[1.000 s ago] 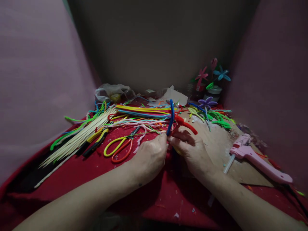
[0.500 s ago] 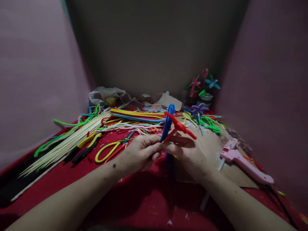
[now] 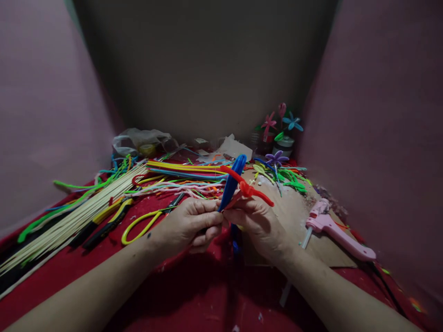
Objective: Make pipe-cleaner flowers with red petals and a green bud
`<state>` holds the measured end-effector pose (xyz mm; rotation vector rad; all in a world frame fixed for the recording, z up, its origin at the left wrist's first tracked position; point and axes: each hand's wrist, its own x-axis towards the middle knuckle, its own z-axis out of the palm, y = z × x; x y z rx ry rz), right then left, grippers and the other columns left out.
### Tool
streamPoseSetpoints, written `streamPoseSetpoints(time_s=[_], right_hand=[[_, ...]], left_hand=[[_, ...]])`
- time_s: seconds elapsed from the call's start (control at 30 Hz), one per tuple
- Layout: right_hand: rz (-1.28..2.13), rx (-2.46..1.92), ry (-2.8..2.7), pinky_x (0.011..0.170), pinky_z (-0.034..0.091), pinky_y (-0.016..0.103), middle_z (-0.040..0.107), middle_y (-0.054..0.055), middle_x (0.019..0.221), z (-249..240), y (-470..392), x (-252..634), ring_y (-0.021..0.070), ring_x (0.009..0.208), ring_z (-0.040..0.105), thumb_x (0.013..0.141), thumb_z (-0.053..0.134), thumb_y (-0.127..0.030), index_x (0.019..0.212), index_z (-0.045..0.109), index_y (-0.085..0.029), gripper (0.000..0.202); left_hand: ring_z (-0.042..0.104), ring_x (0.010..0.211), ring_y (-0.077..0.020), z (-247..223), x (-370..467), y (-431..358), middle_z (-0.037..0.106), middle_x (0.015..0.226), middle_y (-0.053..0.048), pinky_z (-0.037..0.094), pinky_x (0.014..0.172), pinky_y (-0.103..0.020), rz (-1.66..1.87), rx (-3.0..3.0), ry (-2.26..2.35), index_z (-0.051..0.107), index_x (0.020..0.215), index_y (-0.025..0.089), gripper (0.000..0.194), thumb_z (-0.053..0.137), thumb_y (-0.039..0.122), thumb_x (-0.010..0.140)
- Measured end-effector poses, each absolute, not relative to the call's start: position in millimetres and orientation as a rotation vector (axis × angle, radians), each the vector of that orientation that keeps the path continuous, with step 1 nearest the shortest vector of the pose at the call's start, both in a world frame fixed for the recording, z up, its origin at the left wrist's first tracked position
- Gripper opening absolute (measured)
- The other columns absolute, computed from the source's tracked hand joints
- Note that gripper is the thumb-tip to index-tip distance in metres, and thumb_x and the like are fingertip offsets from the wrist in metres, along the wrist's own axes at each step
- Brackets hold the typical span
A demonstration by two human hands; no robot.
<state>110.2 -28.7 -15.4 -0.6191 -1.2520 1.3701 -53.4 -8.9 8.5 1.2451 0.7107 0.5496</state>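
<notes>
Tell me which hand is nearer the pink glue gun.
Right. The right hand is to the left of the pink glue gun; the left hand is farther out on that same side, beyond the right hand.

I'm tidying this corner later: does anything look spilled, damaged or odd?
Yes. A whitish smear, perhaps dried glue, mars the brown cardboard. The pink glue gun has dark stains on its head, unlike the rest of it. Small scraps litter the red cloth.
</notes>
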Motion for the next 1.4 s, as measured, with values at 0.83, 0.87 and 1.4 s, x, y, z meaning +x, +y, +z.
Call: streamPoseSetpoints(time_s=[0.83,0.87,1.4], right_hand=[[1.124,-0.773,-1.300,0.090,0.041,0.036,0.063,0.002,0.100,-16.1,-34.7,105.0,0.0212,0.098,0.054,0.075,0.065,-0.024,0.093,0.071,-0.028,0.019],[1.135,-0.772,-1.307,0.091,0.040,0.036,0.063,0.002,0.100,-15.5,-34.8,105.9,0.0212,0.099,0.054,0.075,0.066,-0.024,0.093,0.071,-0.027,0.019],[1.672,-0.671,-1.041,0.052,0.044,0.024,0.067,-0.004,0.063,-6.4,-26.0,112.9,0.0087,0.048,0.051,0.053,0.076,-0.015,0.083,0.074,-0.026,0.032]], left_hand=[[0.038,0.050,-0.0064,2.8,-41.4,-19.1,0.043,0.056,0.005,0.032,0.049,-0.017,1.042,1.982,1.011,0.054,0.068,0.016,0.018,0.045,0.020,0.084],[0.037,0.050,-0.0061,4.8,-41.1,-19.6,0.043,0.055,0.005,0.031,0.048,-0.017,1.024,1.910,0.983,0.052,0.066,0.016,0.019,0.046,0.021,0.083],[0.031,0.038,-0.0029,0.2,-45.9,-18.1,0.044,0.047,0.006,0.019,0.038,-0.017,0.759,1.304,0.630,0.055,0.066,0.013,0.022,0.059,0.031,0.079]])
